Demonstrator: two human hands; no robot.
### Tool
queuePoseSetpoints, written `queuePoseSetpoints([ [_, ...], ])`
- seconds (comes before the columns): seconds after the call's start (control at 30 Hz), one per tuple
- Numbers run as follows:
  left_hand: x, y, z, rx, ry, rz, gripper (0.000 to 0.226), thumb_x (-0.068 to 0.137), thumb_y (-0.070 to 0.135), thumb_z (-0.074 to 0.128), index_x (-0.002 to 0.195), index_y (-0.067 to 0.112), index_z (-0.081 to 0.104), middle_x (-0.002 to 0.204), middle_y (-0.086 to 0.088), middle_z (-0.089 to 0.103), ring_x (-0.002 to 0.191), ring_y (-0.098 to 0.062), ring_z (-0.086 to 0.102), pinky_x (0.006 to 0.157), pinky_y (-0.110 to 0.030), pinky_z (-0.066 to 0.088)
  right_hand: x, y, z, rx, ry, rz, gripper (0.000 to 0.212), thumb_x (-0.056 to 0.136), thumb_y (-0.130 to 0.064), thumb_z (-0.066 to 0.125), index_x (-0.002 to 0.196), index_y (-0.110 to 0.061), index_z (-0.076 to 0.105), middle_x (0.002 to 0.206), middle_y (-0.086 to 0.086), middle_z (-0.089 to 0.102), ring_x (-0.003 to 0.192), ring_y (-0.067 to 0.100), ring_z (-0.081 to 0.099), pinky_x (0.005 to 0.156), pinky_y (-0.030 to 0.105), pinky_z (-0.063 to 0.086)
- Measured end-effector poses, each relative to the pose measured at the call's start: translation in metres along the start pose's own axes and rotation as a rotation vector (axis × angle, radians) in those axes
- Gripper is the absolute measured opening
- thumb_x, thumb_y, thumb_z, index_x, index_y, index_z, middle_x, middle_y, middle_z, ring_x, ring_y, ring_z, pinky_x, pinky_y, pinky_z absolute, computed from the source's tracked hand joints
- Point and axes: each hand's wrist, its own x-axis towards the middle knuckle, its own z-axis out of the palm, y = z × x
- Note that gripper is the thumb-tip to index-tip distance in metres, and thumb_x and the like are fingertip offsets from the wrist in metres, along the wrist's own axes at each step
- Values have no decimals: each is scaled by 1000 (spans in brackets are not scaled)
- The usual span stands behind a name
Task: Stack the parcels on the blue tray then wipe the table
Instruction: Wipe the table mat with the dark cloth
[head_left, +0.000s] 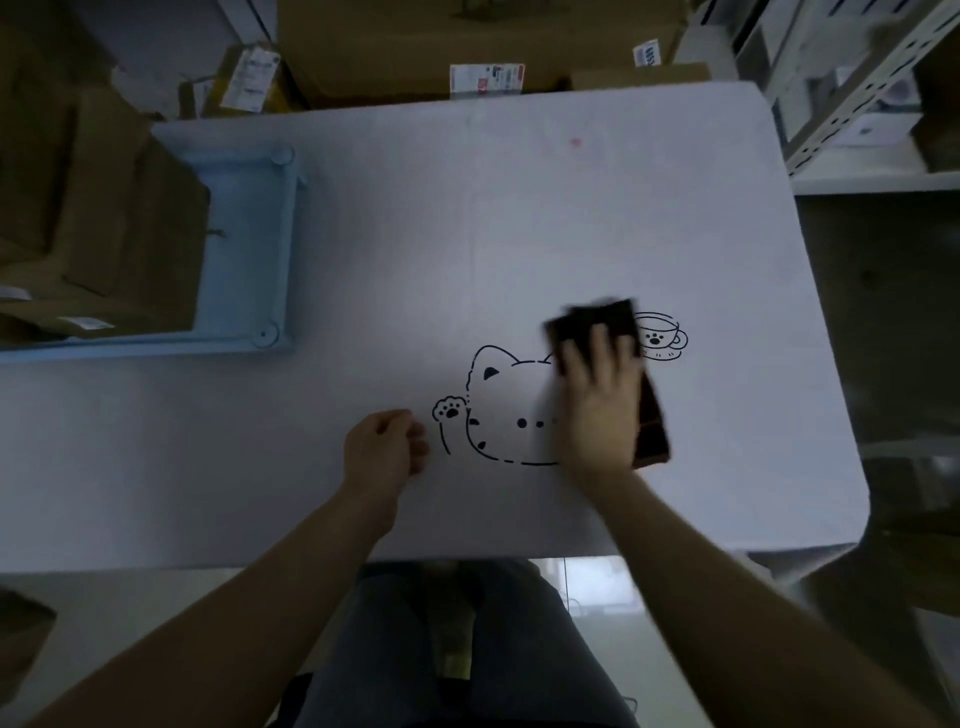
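Note:
A blue tray (283, 249) stands at the table's left side with brown cardboard parcels (104, 218) stacked in it. A dark cloth (597, 322) lies on the white table (467, 234), right of the centre, over part of a cat drawing. My right hand (597, 410) presses flat on the cloth with its fingers spread; the cloth looks blurred. My left hand (384, 441) rests on the table near the front edge, its fingers loosely curled and holding nothing.
Cardboard boxes (467, 47) with labels stand behind the table's far edge. A metal shelf (857, 93) rises at the right. A small pink mark (575, 142) shows on the far part of the table. My legs show below the front edge.

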Motion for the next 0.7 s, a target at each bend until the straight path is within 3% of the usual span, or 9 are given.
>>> queuePoseSetpoints([
  [0.1,-2,2,2,25,10,-32,12,98,11,51,95,6,61,86,-12,65,72,-23,60,65,-34,54,-59,-48,15,49,-140,-475,50,91,-23,38,133,-15,64,149,17,49,137,48,43,116,60,30],
  [0.2,-4,0,1,85,-7,-38,14,94,11,53,88,8,65,88,-13,66,75,-24,61,67,-34,53,-73,-38,12,60,-176,-682,50,94,-30,44,142,-20,53,152,14,47,141,39,41,117,51,24],
  [0.27,-5,-3,0,146,-16,-14,15,92,11,55,86,9,68,90,-17,67,79,-23,58,70,-33,49,-66,-24,6,4,-98,-619,52,91,-31,53,142,-19,50,145,17,53,136,36,47,113,47,29],
  [0.33,-6,-3,4,225,-17,28,19,91,10,56,100,3,71,104,-22,68,83,-19,55,74,-29,43,-63,-18,-5,-22,-24,-491,53,85,-32,64,135,-16,58,128,14,63,120,35,53,103,45,36],
  [0.43,-9,1,10,317,-34,85,36,93,9,57,129,2,59,125,-13,60,105,-19,55,88,-26,40,-64,-22,-18,27,-47,-357,50,85,-31,52,128,-8,63,105,8,67,98,31,60,85,42,45],
  [0.5,-9,5,12,383,-74,169,49,88,4,61,136,5,51,134,-11,55,117,-21,53,98,-28,41,-56,-26,-29,211,-121,-237,47,81,-22,45,119,-7,68,92,8,69,84,33,63,73,41,51],
  [0.57,-9,14,12,513,-167,341,72,79,3,68,145,10,39,146,-8,44,132,-23,44,110,-35,37,-40,-27,-46,479,-251,-93,43,79,-9,47,116,-8,70,94,11,72,87,35,65,77,44,54],
  [0.63,-7,31,12,654,-292,558,96,67,18,74,151,14,29,152,2,33,139,-15,32,115,-30,25,-19,-25,-68,675,-383,-67,44,80,-3,49,116,-11,72,104,10,75,96,30,68,87,45,54],
  [0.7,-8,57,17,684,-415,673,98,60,27,81,147,17,38,146,8,38,135,-7,34,114,-27,26,4,-25,-92,746,-452,-126,40,83,-1,49,111,-13,74,106,5,75,100,24,69,92,45,53],
])
